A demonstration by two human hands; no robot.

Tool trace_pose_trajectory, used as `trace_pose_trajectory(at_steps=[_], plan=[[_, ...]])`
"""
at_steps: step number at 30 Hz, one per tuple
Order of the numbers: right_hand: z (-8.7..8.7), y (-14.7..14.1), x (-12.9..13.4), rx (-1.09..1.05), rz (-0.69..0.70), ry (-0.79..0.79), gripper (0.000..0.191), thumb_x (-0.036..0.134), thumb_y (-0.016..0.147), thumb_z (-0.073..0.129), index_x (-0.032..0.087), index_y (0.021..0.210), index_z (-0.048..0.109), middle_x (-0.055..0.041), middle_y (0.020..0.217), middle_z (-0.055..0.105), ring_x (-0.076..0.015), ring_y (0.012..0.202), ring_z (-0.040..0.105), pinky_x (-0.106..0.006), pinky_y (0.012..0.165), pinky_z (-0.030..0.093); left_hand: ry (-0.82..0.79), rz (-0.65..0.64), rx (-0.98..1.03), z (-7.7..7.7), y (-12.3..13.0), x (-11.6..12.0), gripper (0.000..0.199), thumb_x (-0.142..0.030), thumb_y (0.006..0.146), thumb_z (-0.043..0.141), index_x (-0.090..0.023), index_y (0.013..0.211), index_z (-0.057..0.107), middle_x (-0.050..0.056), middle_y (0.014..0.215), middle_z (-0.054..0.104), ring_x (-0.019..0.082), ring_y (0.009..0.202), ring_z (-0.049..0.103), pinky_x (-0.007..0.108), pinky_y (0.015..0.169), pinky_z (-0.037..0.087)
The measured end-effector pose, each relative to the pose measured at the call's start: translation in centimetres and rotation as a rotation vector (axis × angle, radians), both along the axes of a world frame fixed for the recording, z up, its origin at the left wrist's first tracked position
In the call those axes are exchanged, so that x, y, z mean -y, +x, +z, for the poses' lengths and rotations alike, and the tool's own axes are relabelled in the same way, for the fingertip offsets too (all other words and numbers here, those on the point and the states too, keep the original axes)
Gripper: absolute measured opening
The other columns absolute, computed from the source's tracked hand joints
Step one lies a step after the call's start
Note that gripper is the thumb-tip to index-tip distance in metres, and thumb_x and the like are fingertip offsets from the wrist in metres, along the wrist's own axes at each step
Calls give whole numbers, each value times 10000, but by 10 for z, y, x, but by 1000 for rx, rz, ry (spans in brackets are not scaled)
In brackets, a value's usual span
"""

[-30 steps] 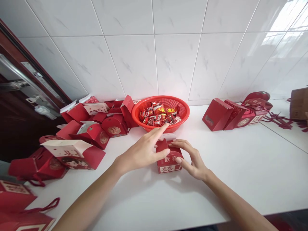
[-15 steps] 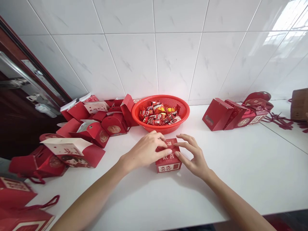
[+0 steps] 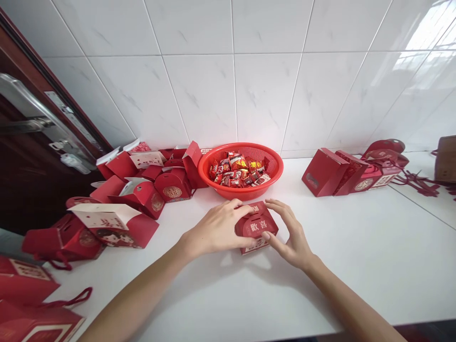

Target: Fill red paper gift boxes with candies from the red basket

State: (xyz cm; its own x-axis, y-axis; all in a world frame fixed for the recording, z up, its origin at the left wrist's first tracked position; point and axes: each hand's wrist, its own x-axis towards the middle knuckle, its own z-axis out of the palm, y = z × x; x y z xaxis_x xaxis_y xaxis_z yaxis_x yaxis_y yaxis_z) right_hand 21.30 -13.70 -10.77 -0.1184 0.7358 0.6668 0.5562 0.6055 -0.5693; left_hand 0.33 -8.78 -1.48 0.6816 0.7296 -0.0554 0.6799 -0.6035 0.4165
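"Because your work sits just in front of the red plastic colander, catalogue from there. First item?"

"Red card gift box, on the white counter, nearer you than the colander. Smooth printed faces, rounded top flaps, pale characters, crisp folds."

"Your hands?"

"Left hand: fingers spread and bent over the box's left side, thumb along its front; pads hidden, so pressure cannot be told. Right hand: thumb and fingers wide apart, bracketing the right side. Probable reason: light card wants steadying from both sides, without denting."

"Colander contents?"

"Wrapped sweets: crinkled, glossy film, mostly red, some yellow. Perforated, flared wall; presumably it keeps slippery wrappers gathered within your reach."

"Left of the colander?"

"Crowd of red cartons, several with flaps raised and pale linings bared. Medallion-printed carton near the colander; picture-printed carton farther left, nearer you. Apparently grouped to stay apart from the box between your hands."

"Right of it?"

"Close row of red cartons, flat-sided one foremost, likely propping one another. Dark red cords, soft and tangled, lie beyond."
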Motion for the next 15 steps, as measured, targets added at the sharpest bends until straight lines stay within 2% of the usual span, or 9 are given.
trace_pose_trajectory(at_steps=[3, 5, 9, 13, 15], plan=[[-1, 1, 1, -6, -45, -19, 510, 395, 935, 664, 250, 1393, 493, -166, 1430, 553, -319, 1352, 526, -523, 1081, 488, 76, 92, 36, -12, 10, 1, 728, -703, 823, 642, -245, 1386, 595, 107, 1175, 621, 321, 1074, 641, 446, 924, 528], [-3, 1, 1, 3, -73, -42, 526, 409, 933, 666, 247, 1400, 487, -175, 1449, 531, -325, 1375, 507, -525, 1081, 491, 109, 116, 44, -19, 14, 1, 723, -695, 842, 627, -223, 1388, 585, 118, 1185, 607, 339, 1092, 630, 468, 929, 528], [-9, -1, -1, 25, -124, -100, 581, 466, 920, 669, 250, 1425, 480, -185, 1474, 496, -349, 1391, 489, -546, 1076, 493, 112, 116, 39, -26, 18, 2, 588, -522, 853, 681, -217, 1349, 602, 121, 1227, 589, 339, 1121, 615, 467, 943, 528], [-13, -5, -1, 45, -147, -135, 637, 530, 901, 670, 257, 1447, 489, -178, 1491, 479, -362, 1402, 475, -551, 1080, 490, 101, 67, 70, -30, 18, 3, 723, -446, 778, 756, -248, 1435, 528, 121, 1314, 563, 350, 1186, 585, 488, 994, 518], [-14, -6, -1, 62, -156, -143, 666, 564, 887, 673, 264, 1455, 495, -177, 1496, 472, -372, 1406, 466, -564, 1087, 480, 105, 44, 95, -33, 18, 3, 721, -377, 773, 757, -257, 1443, 518, 121, 1349, 553, 345, 1206, 576, 487, 1014, 511]])
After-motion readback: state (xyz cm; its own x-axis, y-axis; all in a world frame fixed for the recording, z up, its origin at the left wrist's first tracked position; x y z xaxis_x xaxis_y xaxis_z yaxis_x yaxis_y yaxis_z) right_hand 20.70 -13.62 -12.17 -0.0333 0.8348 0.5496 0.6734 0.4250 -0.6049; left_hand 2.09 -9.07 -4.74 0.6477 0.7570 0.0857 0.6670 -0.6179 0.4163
